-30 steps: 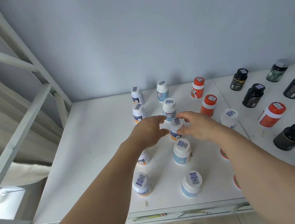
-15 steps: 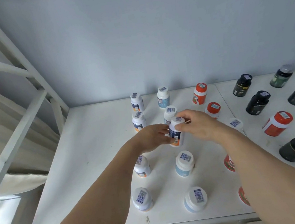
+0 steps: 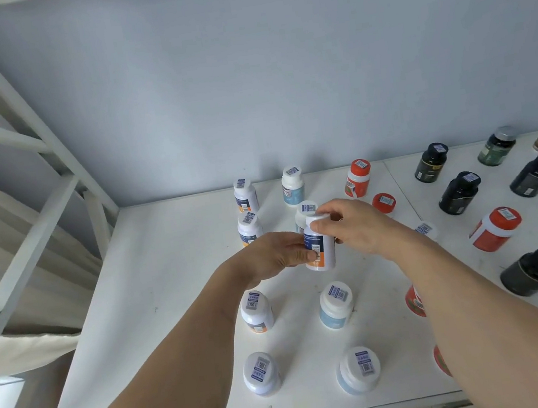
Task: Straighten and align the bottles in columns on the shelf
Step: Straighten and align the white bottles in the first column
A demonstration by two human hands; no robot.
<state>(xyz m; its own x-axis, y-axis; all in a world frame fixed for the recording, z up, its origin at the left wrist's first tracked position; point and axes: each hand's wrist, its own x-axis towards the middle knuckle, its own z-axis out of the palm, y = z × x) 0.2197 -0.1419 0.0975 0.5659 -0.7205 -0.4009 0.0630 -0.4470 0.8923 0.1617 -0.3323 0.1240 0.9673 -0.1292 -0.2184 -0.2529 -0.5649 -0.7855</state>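
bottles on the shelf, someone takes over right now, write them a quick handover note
Left hand: fingers curled on the lower side of a white bottle with an orange band.
Right hand: grips the same bottle at its cap.
That bottle is tilted, between the two white-bottle columns on the white shelf; whether it touches the shelf is unclear.
Done: the left white column and the blue-labelled column stand upright, roughly in line.
Left: seat the held bottle in its column, then align the red-capped bottles and the scattered dark bottles.

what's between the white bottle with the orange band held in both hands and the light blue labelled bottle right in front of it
Bare white shelf lies between the held white bottle with the orange band and the light blue labelled bottle, in the head view.
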